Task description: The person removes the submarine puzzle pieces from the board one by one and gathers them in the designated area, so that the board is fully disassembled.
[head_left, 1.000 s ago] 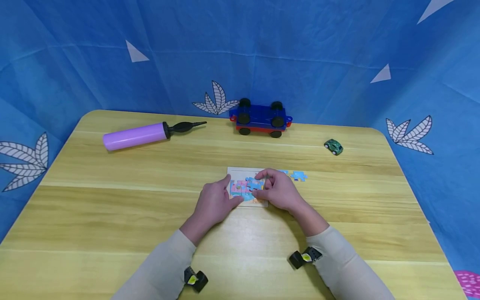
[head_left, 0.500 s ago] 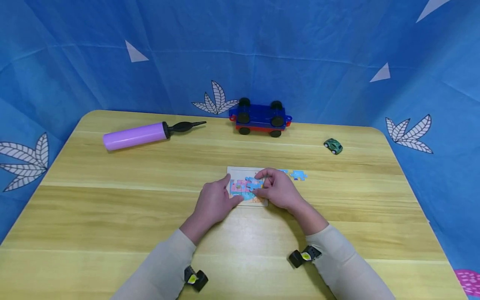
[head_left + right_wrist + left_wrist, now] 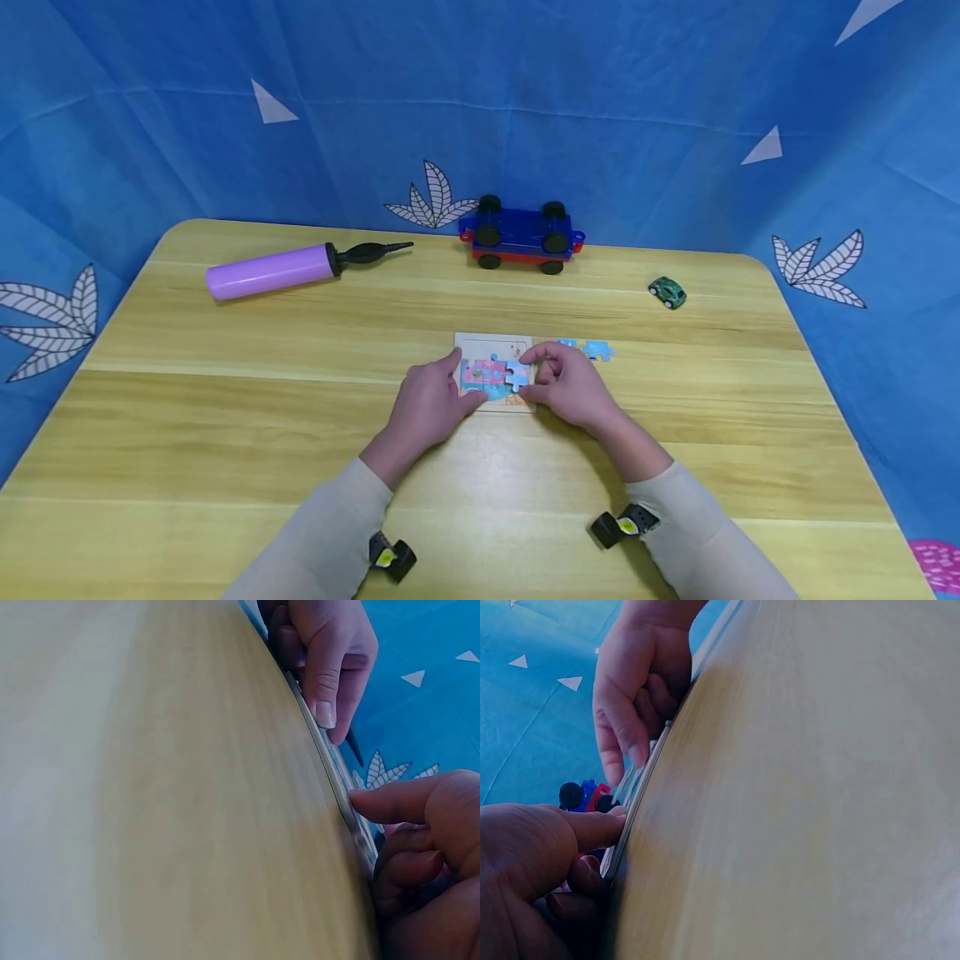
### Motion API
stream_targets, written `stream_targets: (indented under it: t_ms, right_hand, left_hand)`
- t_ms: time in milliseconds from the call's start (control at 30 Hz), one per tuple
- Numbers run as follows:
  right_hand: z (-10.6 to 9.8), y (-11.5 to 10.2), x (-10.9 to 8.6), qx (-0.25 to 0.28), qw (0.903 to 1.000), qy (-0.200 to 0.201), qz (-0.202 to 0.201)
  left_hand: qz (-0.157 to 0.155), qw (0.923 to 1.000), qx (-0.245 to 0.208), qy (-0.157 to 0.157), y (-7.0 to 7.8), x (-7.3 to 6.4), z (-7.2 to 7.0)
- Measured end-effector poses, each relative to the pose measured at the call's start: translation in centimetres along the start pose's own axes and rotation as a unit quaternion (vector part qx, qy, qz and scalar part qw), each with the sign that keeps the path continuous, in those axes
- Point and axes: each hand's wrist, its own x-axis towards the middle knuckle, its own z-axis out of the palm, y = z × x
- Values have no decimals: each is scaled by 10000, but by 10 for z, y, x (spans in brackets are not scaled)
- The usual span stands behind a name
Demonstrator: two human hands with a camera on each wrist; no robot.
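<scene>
Spreading from the middle of the frame to its bottom edge is one wood-grained surface (image 3: pixel 300 433), with one blue cloth (image 3: pixel 600 67) filling the top and both sides. Two forearms in pale sleeves (image 3: pixel 315 533) slant in from the bottom edge, reaching inward and upward. One purple pump (image 3: pixel 273 273) lies at upper left, its black nozzle pointing right; one blue-and-red toy wagon (image 3: pixel 521 232), six black wheels in view, sits at upper centre. At the centre, the left hand (image 3: pixel 427 404) grips the left side of one puzzle board (image 3: pixel 483 345), fingers along the left edge, thumb extended over the lower edge; the right hand (image 3: pixel 573 383), its remaining fingers curled in, pinches one blue puzzle piece (image 3: pixel 516 372) between thumb and index finger over the board's right half. One black device (image 3: pixel 393 558) sits at each wrist, two altogether. One green toy car (image 3: pixel 667 292) stands at upper right. Smallest are two loose pieces (image 3: pixel 598 350), blue, just right of the board.
</scene>
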Motion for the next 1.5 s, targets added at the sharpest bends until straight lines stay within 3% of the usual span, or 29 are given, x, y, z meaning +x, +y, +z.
stream_targets:
  t_ms: [467,700,1067,1500]
  right_hand:
    - [-30,20,-34,84,9997,200,75]
    - [-50,32,-47,310,9982,341,381]
    - [-86,48,-67,228,9947,704,717]
    - [-123,67,-65,-180,9918,1000,776]
  left_hand:
    - [-13,10000,-68,29,1,0,0]
    - [-85,9999,-119,-19,1,0,0]
    - [-34,9999,-115,7,0,-1,0]
    - [-61,9999,-113,-5,1,-2,-1]
